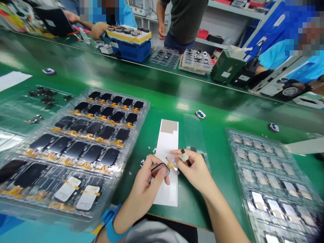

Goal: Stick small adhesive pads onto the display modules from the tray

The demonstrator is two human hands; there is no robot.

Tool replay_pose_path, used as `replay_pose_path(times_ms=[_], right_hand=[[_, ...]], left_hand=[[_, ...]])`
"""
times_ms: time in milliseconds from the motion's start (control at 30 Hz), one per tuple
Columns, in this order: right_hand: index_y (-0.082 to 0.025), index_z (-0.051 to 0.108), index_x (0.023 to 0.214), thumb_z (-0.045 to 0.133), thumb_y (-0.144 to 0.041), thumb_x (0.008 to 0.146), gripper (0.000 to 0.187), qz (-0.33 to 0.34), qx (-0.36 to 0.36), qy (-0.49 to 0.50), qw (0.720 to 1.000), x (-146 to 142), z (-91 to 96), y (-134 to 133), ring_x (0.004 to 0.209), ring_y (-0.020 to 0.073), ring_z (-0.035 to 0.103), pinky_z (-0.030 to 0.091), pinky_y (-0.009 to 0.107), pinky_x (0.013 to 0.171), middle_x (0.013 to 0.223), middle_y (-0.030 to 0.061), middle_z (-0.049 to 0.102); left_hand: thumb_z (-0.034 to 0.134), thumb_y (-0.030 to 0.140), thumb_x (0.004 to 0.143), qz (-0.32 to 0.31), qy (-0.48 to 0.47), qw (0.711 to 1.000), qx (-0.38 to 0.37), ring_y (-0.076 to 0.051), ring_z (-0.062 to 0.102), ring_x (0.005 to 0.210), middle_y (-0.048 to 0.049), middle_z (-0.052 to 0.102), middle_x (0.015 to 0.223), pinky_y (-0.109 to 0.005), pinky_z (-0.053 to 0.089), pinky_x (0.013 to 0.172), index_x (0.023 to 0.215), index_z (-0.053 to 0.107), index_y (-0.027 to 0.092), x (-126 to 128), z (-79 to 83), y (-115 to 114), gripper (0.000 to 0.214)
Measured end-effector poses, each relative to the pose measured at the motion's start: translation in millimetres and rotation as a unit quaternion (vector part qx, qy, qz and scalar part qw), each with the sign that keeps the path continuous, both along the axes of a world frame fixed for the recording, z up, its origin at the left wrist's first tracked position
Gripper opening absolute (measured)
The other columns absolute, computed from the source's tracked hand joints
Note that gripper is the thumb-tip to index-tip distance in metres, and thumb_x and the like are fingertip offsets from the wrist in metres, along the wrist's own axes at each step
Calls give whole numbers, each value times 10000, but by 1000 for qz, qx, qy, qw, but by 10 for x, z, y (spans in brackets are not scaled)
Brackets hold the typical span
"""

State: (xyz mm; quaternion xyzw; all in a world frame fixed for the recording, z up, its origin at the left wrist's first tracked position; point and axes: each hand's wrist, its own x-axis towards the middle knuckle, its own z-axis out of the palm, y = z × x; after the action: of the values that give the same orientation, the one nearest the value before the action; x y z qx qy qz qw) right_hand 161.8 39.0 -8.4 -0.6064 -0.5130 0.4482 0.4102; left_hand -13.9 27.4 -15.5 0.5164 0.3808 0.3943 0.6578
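Note:
A small dark-faced display screen (160, 170) with rounded corners is in my left hand (145, 184), thumb across its face and fingers behind it. From its upper right edge sticks out an orange flex cable (172, 166). Close beside that cable is my right hand (193, 167), index finger stretched out and thumb apart from it, with no held part visible between them. Black and pale bands (184, 156) are wrapped around its fingers. Under both hands lies a long white strip of paper (165, 197) with a grey-brown patch at its far end.
On the left, a clear tray (141, 114) holds rows of black screens with orange cables. Another clear tray (234, 133) on the right carries silvery and white-backed screens. A transparent film strip (193, 125) lies beyond my right hand. Across the bench are co-workers and a blue box (141, 52).

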Motion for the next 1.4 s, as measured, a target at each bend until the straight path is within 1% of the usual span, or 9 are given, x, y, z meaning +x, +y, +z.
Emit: replay_pose_path(times_ms=[167, 267, 333, 433, 567, 833, 1100, 1267, 1400], right_hand=[[-167, 749, 794, 682, -316, 744, 171, 16, -42, 68, 997, -30, 53, -37, 469, 61, 360, 264, 220, 465, 649, 7, 650], [-178, 742, 825, 702, -292, 717, 163, 25, -56, 111, 992, -40, 67, -54, 439, 32, 262, 195, 218, 445, 676, -8, 647], [-182, 737, 820, 718, -309, 722, 162, 31, -60, 136, 988, -47, 75, -66, 443, 29, 263, 194, 218, 446, 703, -6, 653], [-181, 719, 753, 743, -383, 746, 204, 44, -63, 173, 982, -61, 86, -84, 477, 49, 331, 262, 221, 480, 632, -19, 611], [-178, 701, 706, 777, -430, 736, 266, 58, -69, 207, 974, -70, 83, -98, 490, 53, 343, 319, 225, 519, 591, -32, 583], [-173, 684, 657, 809, -463, 693, 318, 52, -86, 211, 972, -80, 45, -104, 506, 70, 399, 311, 228, 517, 567, -23, 584], [-203, 717, 712, 763, -510, 752, 312, 57, -84, 173, 980, -89, 38, -157, 430, 88, 279, 305, 267, 484, 426, -82, 356], [-169, 696, 686, 724, -413, 774, 261, 37, -23, 105, 994, -114, 89, -154, 445, 65, 181, 162, 244, 453, 444, -112, 252], [-156, 687, 691, 692, -336, 781, 201, 18, 24, 80, 996, -139, 112, -150, 443, 59, 179, 143, 242, 443, 450, -116, 253]], left_hand=[[516, 415, 1011, -10, -11, 1000, 0, -126, 525, 659, 32, 622, 676, -248, 347, 607, 920, 448, 223, 7, -36, -8, 223], [500, 426, 1017, -13, -9, 1000, 2, -115, 485, 626, 53, 557, 650, -246, 338, 598, 929, 452, 221, 0, -48, -18, 228], [491, 445, 1017, -15, -7, 1000, 7, -109, 449, 606, 64, 507, 643, -243, 325, 585, 923, 448, 219, -7, -54, -21, 248], [469, 469, 1020, -21, -10, 1000, 9, -105, 410, 592, 75, 447, 638, -240, 311, 572, 924, 433, 220, -10, -63, -18, 269], [465, 461, 1024, -23, -7, 1000, 12, -106, 402, 604, 76, 435, 659, -237, 312, 569, 951, 413, 226, -1, -87, -18, 252], [449, 444, 1035, -35, 18, 999, 11, -112, 405, 633, 61, 435, 706, -239, 315, 562, 990, 407, 236, -11, -117, -47, 217], [413, 468, 1040, -45, 18, 999, 5, -125, 375, 654, 58, 416, 724, -255, 311, 594, 1015, 378, 240, -1, -98, -53, 232], [382, 463, 1048, -46, 13, 999, -13, -134, 404, 707, 47, 451, 761, -271, 330, 671, 1005, 398, 240, -16, -75, -56, 228], [429, 487, 1027, -53, 0, 998, -19, -134, 400, 695, 50, 441, 745, -265, 335, 662, 989, 400, 235, -7, -46, -36, 256]])
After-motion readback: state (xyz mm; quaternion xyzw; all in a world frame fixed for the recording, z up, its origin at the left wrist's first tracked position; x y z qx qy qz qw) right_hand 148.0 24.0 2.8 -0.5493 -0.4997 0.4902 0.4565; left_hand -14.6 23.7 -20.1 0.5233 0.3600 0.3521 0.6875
